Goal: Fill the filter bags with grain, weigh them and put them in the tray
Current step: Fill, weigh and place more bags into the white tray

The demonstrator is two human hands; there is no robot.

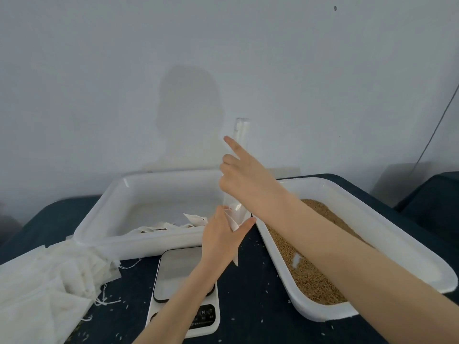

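My right hand (pixel 244 181) grips a clear plastic scoop (pixel 240 135) held upright, mouth end down, index finger stretched along it. The scoop's lower end sits in the mouth of a white filter bag (pixel 233 220) that my left hand (pixel 222 235) holds open above the scale (pixel 183 274). A white tray of brown grain (pixel 308 276) lies at the right under my right forearm. The white tray at the back (pixel 106 207) holds a few filled filter bags (pixel 159 228) along its near wall.
A heap of empty white filter bags (pixel 54 276) with loose strings lies at the left on the dark tablecloth. Stray grains dot the cloth around the scale. A pale wall stands close behind the trays. Something small and white (pixel 296 259) lies in the grain.
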